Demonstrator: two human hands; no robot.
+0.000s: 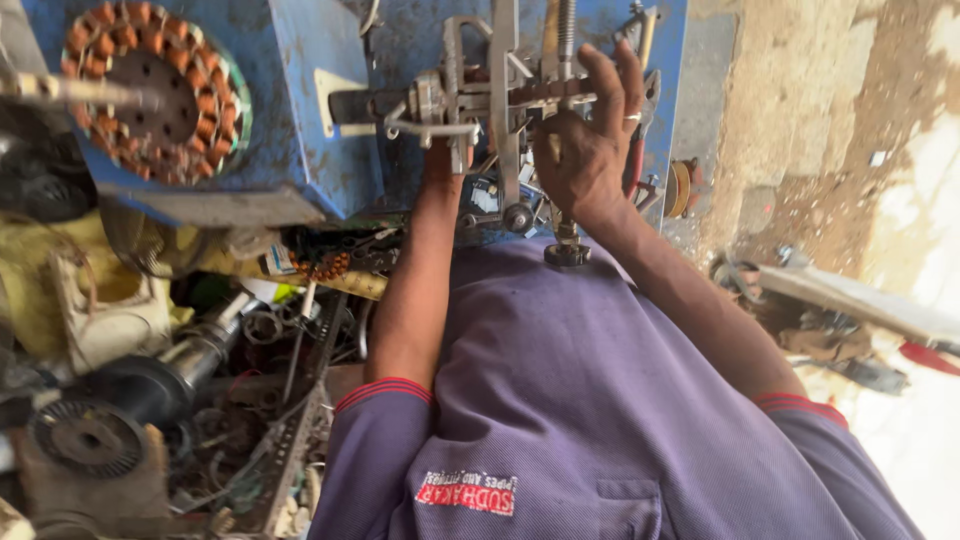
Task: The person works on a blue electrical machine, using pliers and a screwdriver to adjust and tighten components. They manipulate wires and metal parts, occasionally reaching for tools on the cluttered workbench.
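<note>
Both my hands reach the metal winding rig (505,95) on the blue bench (300,120): right hand (590,150) wraps its fingers round the frame, left hand (440,150) hidden behind it.

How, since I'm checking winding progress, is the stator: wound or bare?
Wound: copper coils sit in the stator slots around its ring, on the blue machine.

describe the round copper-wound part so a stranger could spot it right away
Start at the big blue machine body across the top of the view. On its left face sits a ring-shaped motor stator, a dark metal core circled by orange copper coils. No other part nearby has that full ring of bright windings.
</note>
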